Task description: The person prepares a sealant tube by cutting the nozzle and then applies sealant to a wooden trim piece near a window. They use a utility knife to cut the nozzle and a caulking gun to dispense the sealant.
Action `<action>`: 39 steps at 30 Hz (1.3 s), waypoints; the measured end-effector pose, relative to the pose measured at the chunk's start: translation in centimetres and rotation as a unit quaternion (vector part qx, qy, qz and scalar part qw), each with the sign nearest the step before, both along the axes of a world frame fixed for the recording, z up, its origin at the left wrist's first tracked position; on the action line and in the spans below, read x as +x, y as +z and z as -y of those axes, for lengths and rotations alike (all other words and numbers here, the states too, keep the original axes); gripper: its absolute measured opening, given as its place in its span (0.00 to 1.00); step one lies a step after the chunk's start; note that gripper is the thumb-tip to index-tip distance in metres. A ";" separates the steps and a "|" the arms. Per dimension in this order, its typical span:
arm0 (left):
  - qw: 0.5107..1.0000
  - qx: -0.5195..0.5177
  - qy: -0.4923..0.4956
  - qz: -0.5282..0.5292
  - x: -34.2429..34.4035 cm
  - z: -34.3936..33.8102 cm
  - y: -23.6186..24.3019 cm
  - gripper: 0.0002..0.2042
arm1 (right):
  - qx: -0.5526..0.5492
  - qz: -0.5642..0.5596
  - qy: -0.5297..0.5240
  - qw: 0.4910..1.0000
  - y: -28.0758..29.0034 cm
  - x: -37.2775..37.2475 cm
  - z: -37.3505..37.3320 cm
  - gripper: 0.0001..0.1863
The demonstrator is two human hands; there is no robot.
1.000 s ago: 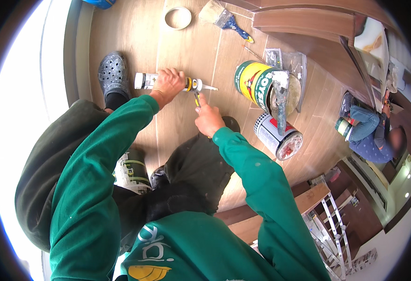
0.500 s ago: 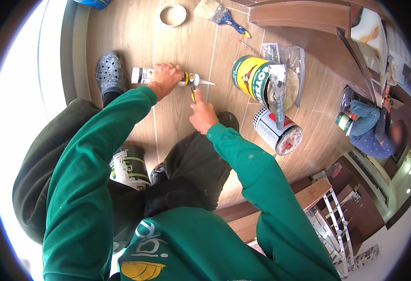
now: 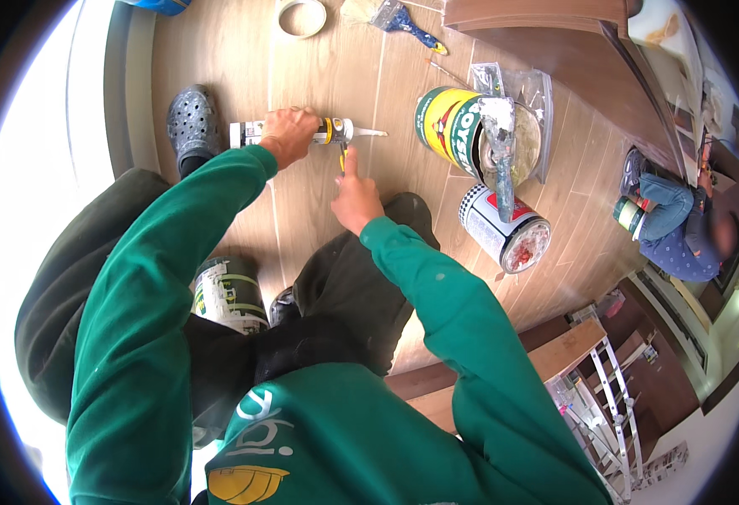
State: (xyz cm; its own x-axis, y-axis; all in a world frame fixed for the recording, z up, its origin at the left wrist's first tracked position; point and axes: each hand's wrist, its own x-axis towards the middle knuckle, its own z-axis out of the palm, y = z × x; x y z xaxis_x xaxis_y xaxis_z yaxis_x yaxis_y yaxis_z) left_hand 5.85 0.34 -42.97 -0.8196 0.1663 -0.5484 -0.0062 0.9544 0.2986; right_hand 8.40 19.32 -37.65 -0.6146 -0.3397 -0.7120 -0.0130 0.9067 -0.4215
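Observation:
A sealant cartridge (image 3: 330,131) with a white and dark label lies across in front of me, its whitish nozzle (image 3: 370,132) pointing right. My left hand (image 3: 289,135) is closed around its body from above. In my right hand (image 3: 357,200) is a slim yellow and dark tool, apparently a utility knife (image 3: 343,159); my index finger stretches along it and the other fingers curl in. Its tip is beside the nozzle end of the cartridge. Most of the tool is hidden by my fingers.
To the right lie a tilted green and yellow paint can (image 3: 451,126), a putty knife (image 3: 502,160) across it, and a white can (image 3: 497,225). Farther off are a tape roll (image 3: 281,25) and paintbrush (image 3: 403,27). A striped bucket (image 3: 233,290) stands by my legs; a person (image 3: 681,231) crouches far right.
My hands keep their holds. The cartridge, knife and both hands appear slightly farther left and higher, much as the rest of the view shifts too. The knife tip stays near the nozzle end.

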 end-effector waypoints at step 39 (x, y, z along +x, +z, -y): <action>0.996 0.018 0.044 0.076 -1.3 0.7 0.2 0.16 | 0.019 -0.021 0.014 1.000 -0.7 0.9 0.0 0.45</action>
State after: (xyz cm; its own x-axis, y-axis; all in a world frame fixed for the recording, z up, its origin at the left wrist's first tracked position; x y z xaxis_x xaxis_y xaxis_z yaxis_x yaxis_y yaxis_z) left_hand 4.52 -0.40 -42.73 -0.7402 0.1189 -0.6618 -0.1366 0.9371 0.3212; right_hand 9.32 19.31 -38.36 -0.6350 -0.3313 -0.6979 -0.0560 0.9207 -0.3862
